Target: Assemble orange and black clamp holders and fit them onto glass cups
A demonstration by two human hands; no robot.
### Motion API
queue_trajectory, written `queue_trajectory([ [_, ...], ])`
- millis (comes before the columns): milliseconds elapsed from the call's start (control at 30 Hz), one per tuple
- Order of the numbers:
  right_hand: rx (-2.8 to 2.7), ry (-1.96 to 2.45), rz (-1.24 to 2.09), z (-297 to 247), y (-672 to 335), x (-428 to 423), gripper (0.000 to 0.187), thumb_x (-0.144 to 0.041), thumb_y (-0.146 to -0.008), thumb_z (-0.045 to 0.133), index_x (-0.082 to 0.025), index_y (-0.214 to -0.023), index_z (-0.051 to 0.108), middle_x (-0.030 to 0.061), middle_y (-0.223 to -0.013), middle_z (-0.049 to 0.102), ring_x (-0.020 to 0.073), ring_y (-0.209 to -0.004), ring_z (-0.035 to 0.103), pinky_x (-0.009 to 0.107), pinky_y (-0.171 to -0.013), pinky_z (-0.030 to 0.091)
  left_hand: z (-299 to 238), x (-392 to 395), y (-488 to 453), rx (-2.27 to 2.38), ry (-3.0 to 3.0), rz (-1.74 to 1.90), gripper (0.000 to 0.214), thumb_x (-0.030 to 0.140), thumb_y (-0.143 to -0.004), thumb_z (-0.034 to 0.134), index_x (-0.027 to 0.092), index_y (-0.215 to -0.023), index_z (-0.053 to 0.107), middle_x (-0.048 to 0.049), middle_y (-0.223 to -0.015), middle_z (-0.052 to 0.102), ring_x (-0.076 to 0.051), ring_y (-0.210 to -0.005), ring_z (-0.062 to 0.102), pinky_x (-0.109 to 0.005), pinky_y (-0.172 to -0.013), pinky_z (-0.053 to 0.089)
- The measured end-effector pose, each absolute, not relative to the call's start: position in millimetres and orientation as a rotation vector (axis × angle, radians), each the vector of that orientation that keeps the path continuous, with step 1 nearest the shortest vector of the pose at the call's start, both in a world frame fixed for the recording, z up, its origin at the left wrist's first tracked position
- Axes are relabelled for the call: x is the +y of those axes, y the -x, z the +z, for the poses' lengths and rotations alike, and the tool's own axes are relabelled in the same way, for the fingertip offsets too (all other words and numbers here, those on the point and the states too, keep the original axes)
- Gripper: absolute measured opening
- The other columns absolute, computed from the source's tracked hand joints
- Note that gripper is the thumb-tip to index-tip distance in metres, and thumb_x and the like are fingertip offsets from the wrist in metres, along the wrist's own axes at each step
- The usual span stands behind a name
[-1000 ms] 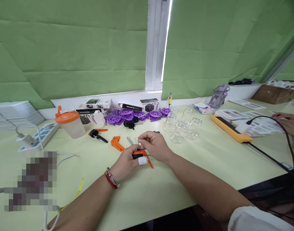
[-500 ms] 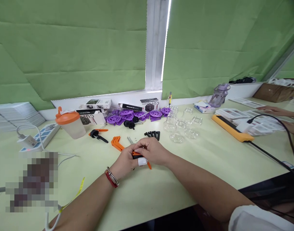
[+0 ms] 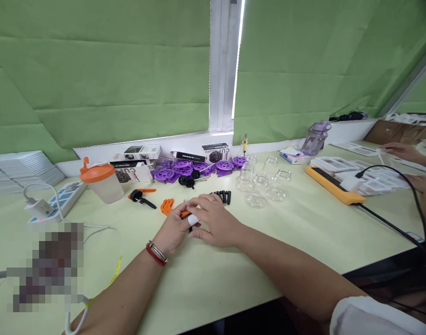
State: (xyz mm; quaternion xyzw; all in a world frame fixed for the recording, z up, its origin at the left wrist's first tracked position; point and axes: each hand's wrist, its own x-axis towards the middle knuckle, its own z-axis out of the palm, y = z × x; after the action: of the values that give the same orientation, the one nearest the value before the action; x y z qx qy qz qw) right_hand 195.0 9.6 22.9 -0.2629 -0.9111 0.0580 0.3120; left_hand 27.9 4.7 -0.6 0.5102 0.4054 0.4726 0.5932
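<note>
Low over the table, my left hand [image 3: 173, 231] is closed on an orange-and-black plastic part [image 3: 185, 214]. White tape wraps the left thumb. Bent over the same part are the fingers of my right hand [image 3: 218, 224], its thumb below; the two hands hide most of it. Just beyond my left hand lie loose orange handle-like pieces [image 3: 167, 206]. Several short black tubes [image 3: 227, 197] lie behind my right hand. To the left rests a black piece with an orange lever [image 3: 142, 198].
Behind are purple spoked plastic pieces [image 3: 164, 175], black round knobs [image 3: 187, 181] and a cup holder box [image 3: 131, 173]. Clear glass vessels [image 3: 255, 199] stand right of centre. An orange-lidded cup [image 3: 104, 186] stands left. Another person's hand [image 3: 404, 152] is at the right beside an orange power strip [image 3: 335, 186].
Both hands have shifted slightly left with the part, which is now more covered. My right hand has turned over it, its thumb swinging down. The other person's hand has lifted something thin and pale.
</note>
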Motion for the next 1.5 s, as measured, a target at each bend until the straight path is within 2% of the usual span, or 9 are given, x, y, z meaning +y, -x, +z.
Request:
queue_trajectory([
  [167,-2.095,0.975,0.135,17,-199,23,0.016,-0.027,-0.088,0.049,-0.016,-0.091,0.06,0.0092,-0.093,0.062,0.0214,-0.09,0.054,0.035,-0.081,0.041,2,11,-19,0.936,-0.903,1.29,0.036,0.022,-0.064,0.078,0.018,-0.097,0.063,-0.0003,-0.087,0.065,-0.014,-0.081,0.063,-0.031,-0.085,0.05],
  [300,-1.843,1.485,0.254,10,-219,55,0.02,-0.019,-0.088,0.044,-0.015,-0.103,0.056,0.0124,-0.104,0.059,0.0202,-0.085,0.057,0.03,-0.071,0.043,2,13,-16,0.944,-0.819,1.295,0.027,0.02,-0.068,0.076,0.017,-0.091,0.062,-0.0021,-0.086,0.066,-0.016,-0.085,0.065,-0.034,-0.089,0.051],
  [433,-1.836,1.936,0.353,0,-238,84,0.016,-0.014,-0.083,0.051,-0.011,-0.096,0.06,0.0176,-0.097,0.062,0.0249,-0.085,0.06,0.03,-0.065,0.041,0,13,-16,0.973,-0.907,1.241,0.029,0.025,-0.069,0.076,0.017,-0.094,0.062,-0.0033,-0.092,0.067,-0.017,-0.091,0.064,-0.036,-0.095,0.047],
  [533,-1.834,2.056,0.413,-7,-242,93,0.013,-0.016,-0.081,0.057,-0.01,-0.09,0.063,0.0199,-0.093,0.064,0.0259,-0.081,0.063,0.03,-0.062,0.042,0,12,-16,1.01,-0.969,1.163,0.037,0.028,-0.065,0.079,0.018,-0.096,0.061,-0.0042,-0.096,0.067,-0.018,-0.093,0.063,-0.039,-0.094,0.045],
  [700,-1.821,2.065,0.437,-11,-240,95,0.012,-0.017,-0.079,0.061,-0.01,-0.086,0.066,0.0194,-0.09,0.066,0.0243,-0.078,0.065,0.027,-0.057,0.042,6,9,-15,1.112,-1.208,1.005,0.042,0.037,-0.062,0.078,0.018,-0.096,0.061,-0.005,-0.095,0.066,-0.022,-0.094,0.061,-0.038,-0.086,0.045],
  [933,-1.798,2.101,0.43,-14,-241,97,0.013,-0.011,-0.073,0.063,-0.01,-0.085,0.067,0.0196,-0.092,0.066,0.0259,-0.081,0.066,0.027,-0.057,0.042,18,4,-10,1.186,-1.468,0.848,0.035,0.036,-0.063,0.075,0.022,-0.092,0.063,-0.0002,-0.083,0.06,-0.016,-0.073,0.053,-0.026,-0.062,0.041],
  [1133,-1.788,2.011,0.346,-1,-238,88,0.014,-0.018,-0.079,0.055,-0.014,-0.088,0.065,0.014,-0.087,0.067,0.023,-0.077,0.063,0.027,-0.058,0.039,7,14,0,1.21,-1.416,1.039,0.038,0.041,-0.07,0.071,0.019,-0.099,0.061,-0.0032,-0.091,0.061,-0.013,-0.069,0.052,-0.025,-0.061,0.042],
  [1300,-1.9,1.555,0.266,9,-223,61,0.018,-0.025,-0.082,0.052,-0.02,-0.095,0.062,0.0046,-0.09,0.066,0.0159,-0.074,0.059,0.025,-0.06,0.037,3,22,5,1.133,-1.129,1.369,0.039,0.041,-0.07,0.073,0.017,-0.095,0.057,-0.0045,-0.097,0.062,-0.012,-0.073,0.055,-0.025,-0.064,0.046],
  [1500,-2.254,1.162,0.364,4,-201,37,0.016,-0.022,-0.082,0.053,-0.018,-0.094,0.063,0.0035,-0.089,0.065,0.0143,-0.076,0.057,0.024,-0.065,0.037,3,24,2,1.069,-0.964,1.564,0.039,0.038,-0.068,0.075,0.016,-0.093,0.054,-0.0044,-0.097,0.063,-0.012,-0.08,0.059,-0.026,-0.069,0.049],
])
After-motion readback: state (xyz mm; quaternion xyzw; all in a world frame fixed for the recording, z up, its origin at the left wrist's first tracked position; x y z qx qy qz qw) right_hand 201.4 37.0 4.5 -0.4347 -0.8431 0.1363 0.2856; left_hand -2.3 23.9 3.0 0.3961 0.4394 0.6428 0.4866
